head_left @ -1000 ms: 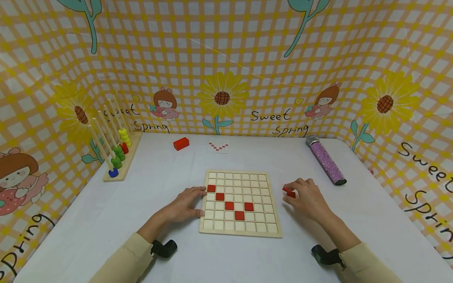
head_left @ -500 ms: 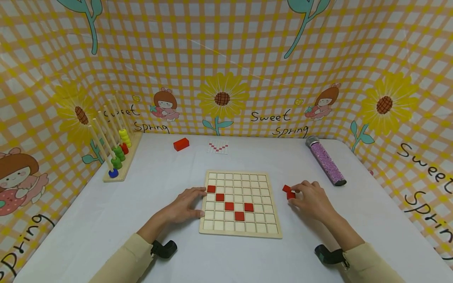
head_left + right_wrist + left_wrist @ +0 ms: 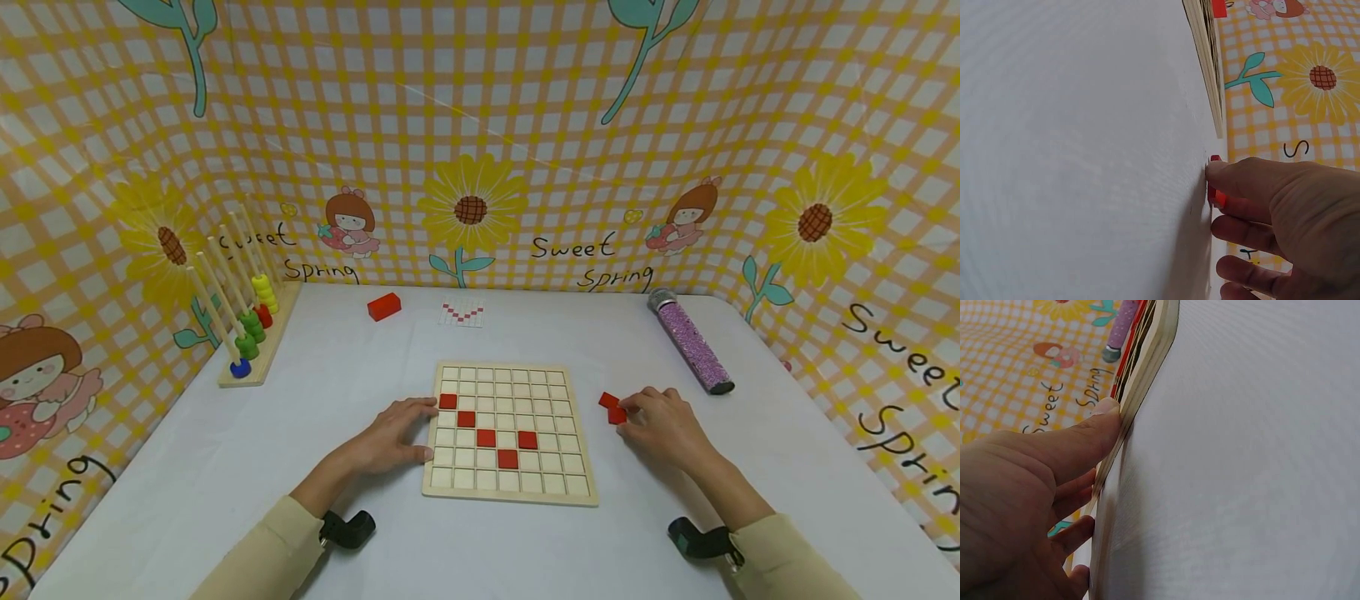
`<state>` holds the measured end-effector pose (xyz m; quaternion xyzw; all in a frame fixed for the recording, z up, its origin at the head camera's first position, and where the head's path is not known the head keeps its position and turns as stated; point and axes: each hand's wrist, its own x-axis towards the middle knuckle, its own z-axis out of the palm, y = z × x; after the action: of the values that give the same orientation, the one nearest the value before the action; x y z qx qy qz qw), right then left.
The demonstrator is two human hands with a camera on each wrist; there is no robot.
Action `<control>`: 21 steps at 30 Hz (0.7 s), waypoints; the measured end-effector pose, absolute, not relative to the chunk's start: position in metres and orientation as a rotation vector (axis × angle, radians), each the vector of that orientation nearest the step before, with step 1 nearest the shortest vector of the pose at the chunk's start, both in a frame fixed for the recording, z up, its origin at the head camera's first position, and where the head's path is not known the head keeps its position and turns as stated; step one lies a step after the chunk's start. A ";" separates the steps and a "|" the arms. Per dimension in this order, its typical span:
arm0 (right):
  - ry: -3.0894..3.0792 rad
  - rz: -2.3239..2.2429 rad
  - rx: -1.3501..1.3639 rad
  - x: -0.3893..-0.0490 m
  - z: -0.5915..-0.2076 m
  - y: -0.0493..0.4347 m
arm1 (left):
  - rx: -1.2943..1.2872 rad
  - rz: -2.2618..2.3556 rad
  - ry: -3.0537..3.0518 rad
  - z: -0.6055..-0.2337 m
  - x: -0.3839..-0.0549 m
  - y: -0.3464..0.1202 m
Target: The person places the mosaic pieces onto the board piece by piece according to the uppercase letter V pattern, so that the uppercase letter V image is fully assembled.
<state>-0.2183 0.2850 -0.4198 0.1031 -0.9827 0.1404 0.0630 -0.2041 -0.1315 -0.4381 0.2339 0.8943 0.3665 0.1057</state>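
Note:
A square wooden grid board lies mid-table, with several red square tiles set in its cells. At its left edge rests my left hand, the thumb and fingertips touching the wood with the fingers fairly straight. Right of the board, my right hand pinches a red tile between thumb and index finger, low at the table. Another red tile sits against it, just beyond. In the right wrist view, the thumb tip covers part of the red tile.
Toward the back are a red block and a small pattern card with a V of red squares. A bead abacus with upright rods stands at the left; a glittery purple microphone lies at the right. Patterned cloth walls enclose the table.
The right hand has shifted slightly right and toward the person. The tile at its fingers, tilted before, now lies flatter next to the other one. The left hand and board stay put.

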 end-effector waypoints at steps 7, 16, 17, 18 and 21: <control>-2.975 0.434 0.303 -0.218 -0.420 0.285 | 0.691 1.077 2.637 -0.439 -0.204 -0.132; -2.958 0.426 0.324 -0.216 -0.421 0.289 | 0.686 1.073 2.639 -0.438 -0.204 -0.131; -2.955 0.430 0.325 -0.215 -0.421 0.289 | 0.684 1.072 2.640 -0.438 -0.204 -0.131; -2.952 0.429 0.326 -0.215 -0.421 0.289 | 0.683 1.071 2.641 -0.438 -0.204 -0.131; -2.946 0.426 0.330 -0.215 -0.421 0.289 | 0.686 1.069 2.641 -0.439 -0.204 -0.132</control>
<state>-0.2152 0.2893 -0.4211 0.1100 -0.9811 0.1417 0.0732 -0.2039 -0.1316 -0.4391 0.2327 0.8962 0.3627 0.1055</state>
